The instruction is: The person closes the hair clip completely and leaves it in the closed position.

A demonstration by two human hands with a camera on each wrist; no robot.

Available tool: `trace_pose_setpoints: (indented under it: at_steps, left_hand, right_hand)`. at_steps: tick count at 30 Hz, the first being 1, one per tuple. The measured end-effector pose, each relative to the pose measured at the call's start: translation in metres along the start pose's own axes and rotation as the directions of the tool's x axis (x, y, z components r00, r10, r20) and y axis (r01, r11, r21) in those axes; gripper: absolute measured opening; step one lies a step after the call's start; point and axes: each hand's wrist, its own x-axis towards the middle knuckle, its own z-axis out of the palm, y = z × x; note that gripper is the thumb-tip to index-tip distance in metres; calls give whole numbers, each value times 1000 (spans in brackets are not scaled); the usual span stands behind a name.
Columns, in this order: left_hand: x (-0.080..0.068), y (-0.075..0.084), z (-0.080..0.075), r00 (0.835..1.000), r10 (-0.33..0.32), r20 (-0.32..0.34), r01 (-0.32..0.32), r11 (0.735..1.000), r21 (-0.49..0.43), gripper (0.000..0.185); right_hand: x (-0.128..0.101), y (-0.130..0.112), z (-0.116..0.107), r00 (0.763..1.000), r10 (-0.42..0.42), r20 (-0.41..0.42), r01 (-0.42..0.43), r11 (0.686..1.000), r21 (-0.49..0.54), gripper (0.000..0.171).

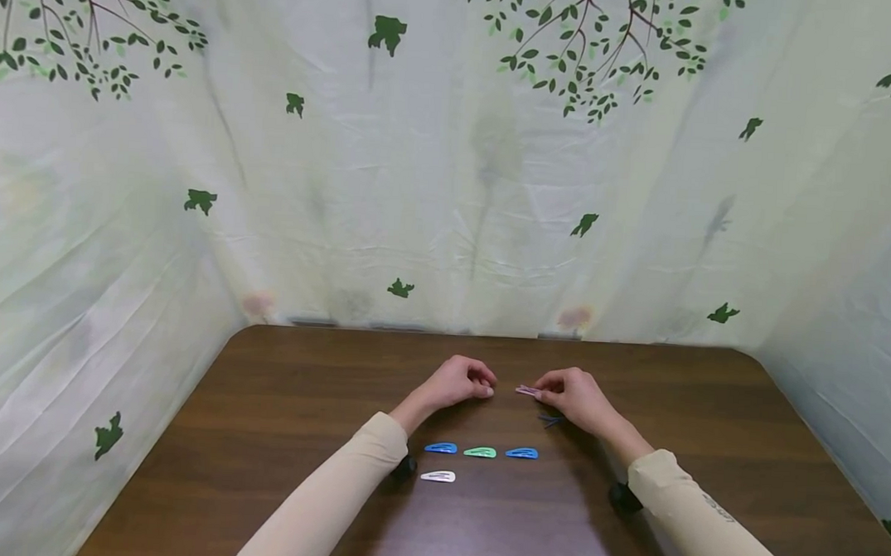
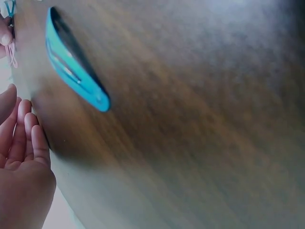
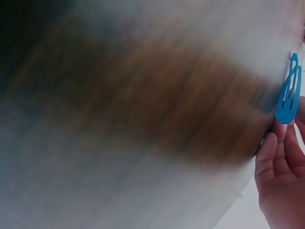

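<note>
My right hand [image 1: 576, 398] pinches a pale pink snap hair clip [image 1: 526, 390] between thumb and fingertips, close over the far middle of the table. Just below that hand lies a dark blue hair clip [image 1: 550, 419], which looks lighter blue and sprung open in the right wrist view [image 3: 287, 93]. To the left, my left hand [image 1: 457, 381] hovers with loosely bent fingers and nothing in them. Its relaxed fingers [image 2: 39, 145] also show in the left wrist view, with a blue clip [image 2: 71, 64] on the table beside them.
On the brown wooden table [image 1: 297, 437], a row holds a blue clip [image 1: 441, 448], a green clip [image 1: 480, 452] and another blue clip [image 1: 522, 453]. A white clip [image 1: 438, 477] lies nearer, below the left one. Pale leaf-printed curtains [image 1: 434, 186] hang behind and beside the table.
</note>
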Motion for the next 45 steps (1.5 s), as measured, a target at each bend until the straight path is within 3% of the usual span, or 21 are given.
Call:
trace_pose_setpoints:
  at_steps: [11,21,31,39,45]
  left_hand:
    - [-9,4,-4,1000,-18,-17,18,1000,-1,18]
    - [-22,2,-10,998,-22,-53,21,1000,-6,20]
    - [-38,2,-17,996,-3,-92,-4,997,-82,24]
    - [-53,0,-17,988,-25,-154,-2,985,-172,26]
    - [-65,8,-21,985,-2,-171,-28,985,-170,26]
  right_hand:
    - [-1,-2,-5,1000,-19,-7,19,1000,-19,6]
    - [-10,-15,-4,995,-59,-82,60,998,1,8]
    - [-20,-28,1,983,-86,-165,95,994,46,9]
    - [-30,-38,6,968,-85,-236,110,989,96,12]
    - [-36,-52,7,958,-90,-274,130,983,132,13]
